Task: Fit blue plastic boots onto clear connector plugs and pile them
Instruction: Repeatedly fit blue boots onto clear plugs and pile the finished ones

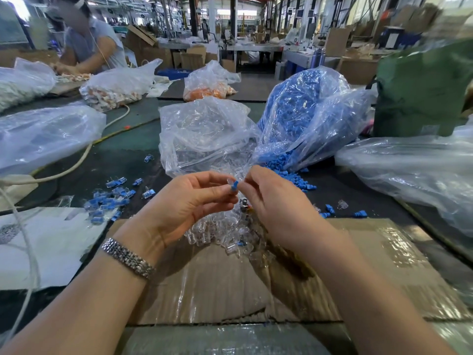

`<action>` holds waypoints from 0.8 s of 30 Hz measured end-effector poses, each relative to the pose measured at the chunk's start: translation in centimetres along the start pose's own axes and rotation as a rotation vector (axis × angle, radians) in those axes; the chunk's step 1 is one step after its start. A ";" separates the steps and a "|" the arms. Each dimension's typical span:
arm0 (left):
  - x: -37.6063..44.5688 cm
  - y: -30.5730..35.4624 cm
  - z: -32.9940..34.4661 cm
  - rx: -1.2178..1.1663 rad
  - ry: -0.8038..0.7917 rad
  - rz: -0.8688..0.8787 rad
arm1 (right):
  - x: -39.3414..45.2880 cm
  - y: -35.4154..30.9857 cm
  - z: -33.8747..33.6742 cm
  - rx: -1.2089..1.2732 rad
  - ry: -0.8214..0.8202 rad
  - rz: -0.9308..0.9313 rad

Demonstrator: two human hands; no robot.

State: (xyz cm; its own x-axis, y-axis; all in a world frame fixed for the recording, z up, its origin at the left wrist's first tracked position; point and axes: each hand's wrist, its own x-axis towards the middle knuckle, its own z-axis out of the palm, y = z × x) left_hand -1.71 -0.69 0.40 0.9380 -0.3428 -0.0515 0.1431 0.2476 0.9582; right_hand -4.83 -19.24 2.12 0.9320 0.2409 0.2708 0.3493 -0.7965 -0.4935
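Blue boot (235, 185) sits pinched between my two hands, raised above the table, its far end meeting a clear plug (230, 180). My left hand (190, 201) grips the plug with thumb and curled fingers; my right hand (273, 201) pinches the boot from the opposite side. Directly below lies a heap of loose clear plugs (217, 233) on a taped cardboard sheet (384, 252). Finished pieces (112, 198) lie piled on the dark table (122, 160) to the left. Behind the hands stand a bag of clear plugs (204, 134) and, to its right, a bag of blue boots (307, 116) spilling onto the table. A metal bracelet (128, 257) circles the left wrist.
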 end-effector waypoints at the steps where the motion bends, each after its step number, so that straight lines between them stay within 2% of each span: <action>1: 0.0 -0.1 0.1 0.027 -0.007 0.004 | 0.0 0.0 0.1 -0.033 -0.017 -0.041; 4: -0.2 -0.1 0.5 0.186 0.001 0.086 | -0.1 0.0 0.3 -0.073 -0.020 -0.069; 6: -0.4 -0.2 0.8 0.343 0.026 0.191 | 0.0 -0.2 0.4 0.045 0.002 0.021; 9: -0.3 -0.6 1.3 0.526 0.069 0.327 | 0.4 0.0 0.4 0.554 -0.087 0.295; 11: -0.2 -0.7 1.3 0.480 0.100 0.320 | 0.5 0.4 0.1 0.808 -0.168 0.348; 12: -0.2 -0.6 1.2 0.401 0.104 0.278 | 0.6 0.8 0.0 0.822 -0.155 0.330; 15: -0.3 -0.2 1.1 0.149 0.079 0.153 | 0.8 1.7 -0.2 0.547 0.019 0.147; 17: -0.4 -0.1 1.0 0.075 0.043 0.113 | 0.6 1.7 -0.2 0.472 0.056 0.027; 21: -0.6 0.1 1.0 0.102 0.016 0.107 | 0.1 1.6 -0.2 0.393 0.120 -0.086; 24: -0.9 0.1 1.3 0.313 0.074 0.249 | 0.1 1.3 0.0 0.367 0.129 -0.038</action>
State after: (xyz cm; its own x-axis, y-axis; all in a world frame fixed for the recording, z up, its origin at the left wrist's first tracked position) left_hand -2.91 -1.52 0.93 0.9535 -0.2384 0.1841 -0.1839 0.0233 0.9827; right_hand -4.28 -20.21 1.53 0.9062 0.1756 0.3846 0.4161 -0.5316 -0.7377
